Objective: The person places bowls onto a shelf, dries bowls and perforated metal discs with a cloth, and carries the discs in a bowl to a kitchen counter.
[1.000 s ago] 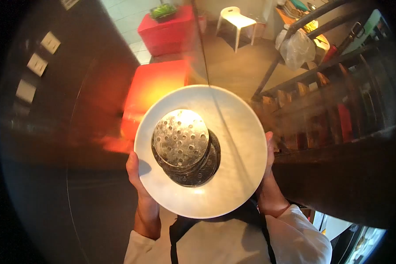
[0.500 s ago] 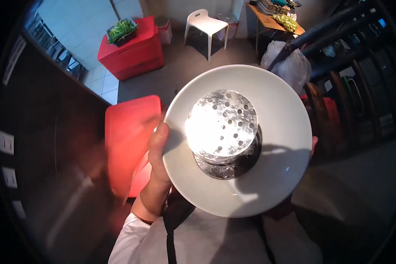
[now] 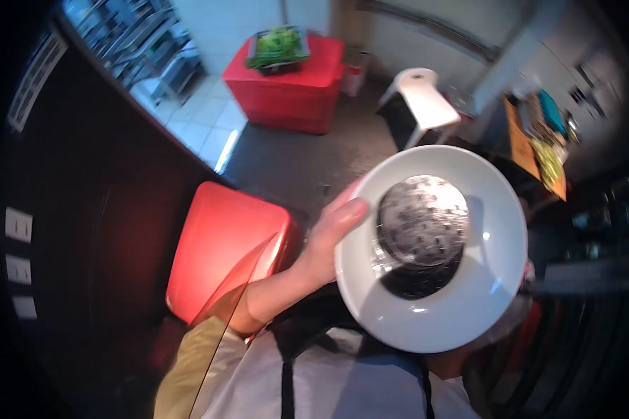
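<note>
My left hand (image 3: 335,234) grips the left rim of a wide white bowl (image 3: 496,300), its thumb over the edge and the other fingers behind. Inside the bowl sits a round metal piece with small holes in its top (image 3: 426,220), shiny and scuffed. It stands on a darker base, and no finger touches it. My right hand (image 3: 528,272) is at the bowl's right rim; only a sliver of it shows, with most of it hidden behind the bowl.
A red box (image 3: 223,244) stands left of my forearm, beside a dark panel (image 3: 98,209). Farther off are a red cooler (image 3: 286,105) bearing a tray of greens (image 3: 279,52), a white stool (image 3: 430,105) and a wooden table (image 3: 521,146) with goods on it.
The bowl, with the metal piece inside, has shifted right and slightly down in view, along with both hands. The view has turned left, so the cooler and stool appear farther right.
</note>
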Motion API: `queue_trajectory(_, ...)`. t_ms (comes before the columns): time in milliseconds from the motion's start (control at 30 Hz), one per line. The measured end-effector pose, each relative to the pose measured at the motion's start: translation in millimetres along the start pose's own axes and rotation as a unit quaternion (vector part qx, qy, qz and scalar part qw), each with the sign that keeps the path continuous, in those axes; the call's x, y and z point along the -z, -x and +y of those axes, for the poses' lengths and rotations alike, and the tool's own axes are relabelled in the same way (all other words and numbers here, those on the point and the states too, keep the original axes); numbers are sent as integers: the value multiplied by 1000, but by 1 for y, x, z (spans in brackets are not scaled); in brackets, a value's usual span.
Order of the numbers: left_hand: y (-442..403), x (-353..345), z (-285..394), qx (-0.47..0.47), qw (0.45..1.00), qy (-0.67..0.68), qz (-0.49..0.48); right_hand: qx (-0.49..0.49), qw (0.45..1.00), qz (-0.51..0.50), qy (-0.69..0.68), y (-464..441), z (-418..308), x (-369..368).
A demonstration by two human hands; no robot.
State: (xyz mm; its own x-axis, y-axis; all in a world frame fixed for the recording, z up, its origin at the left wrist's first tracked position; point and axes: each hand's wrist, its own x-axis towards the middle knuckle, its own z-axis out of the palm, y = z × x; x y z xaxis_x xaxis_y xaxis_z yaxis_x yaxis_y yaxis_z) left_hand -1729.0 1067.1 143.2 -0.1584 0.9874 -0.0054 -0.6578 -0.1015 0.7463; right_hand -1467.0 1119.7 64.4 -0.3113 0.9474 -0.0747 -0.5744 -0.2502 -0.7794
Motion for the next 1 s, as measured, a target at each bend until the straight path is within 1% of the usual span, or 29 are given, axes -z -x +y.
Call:
queue_trajectory(33, -6, 20, 15, -16, 1000, 11, 7, -6, 1000, -8, 1, -21, 5, -1)
queue_trajectory(67, -33, 26, 13, -36, 998, 44, -1, -15, 1000, -21, -1, -45, 9, -3)
queue_trajectory(133, -89, 41, 9, -26, 999, 35, -26, -27, 999, -37, 5, -92, 14, -3)
queue_trajectory(200, -135, 51, 7, -27, 991, 134, -14, -39, 998, -48, 13, -138, 22, -12)
queue_trajectory(233, -153, 58, 12, -30, 994, 104, 7, -40, 998, -52, 19, -159, 26, -16)
queue_trajectory(267, -173, 71, 19, -42, 995, 94, -18, -43, 997, -56, 24, -180, 31, -23)
queue_trajectory(333, -197, 89, 43, -48, 997, 66, 8, -47, 996, -65, 35, -218, 42, -43)
queue_trajectory(433, -254, 132, 66, -78, 994, 58, -42, -62, 994, -78, 46, -280, 62, -73)
queue_trajectory(533, -295, 164, 98, -95, 995, 10, -31, -79, 992, -89, 50, -343, 79, -102)
queue_trajectory(633, -335, 195, 121, -122, 993, 1, 6, -107, 986, -118, 46, -413, 97, -128)
queue_trajectory(733, -375, 224, 142, -166, 982, -41, 75, -143, 977, -153, 45, -489, 117, -151)
queue_trajectory(767, -365, 246, 158, -172, 981, -37, 84, -156, 973, -167, 44, -504, 131, -167)
queue_trajectory(800, -376, 254, 163, -180, 979, -22, 94, -168, 968, -181, 43, -529, 136, -173)
queue_trajectory(867, -385, 261, 171, -227, 958, -21, 173, -182, 960, -209, 34, -570, 152, -196)
queue_trajectory(933, -391, 280, 185, -234, 949, 30, 211, -199, 949, -241, 33, -612, 174, -228)
queue_trajectory(1000, -389, 298, 210, -244, 938, 25, 244, -216, 937, -273, 35, -647, 197, -265)
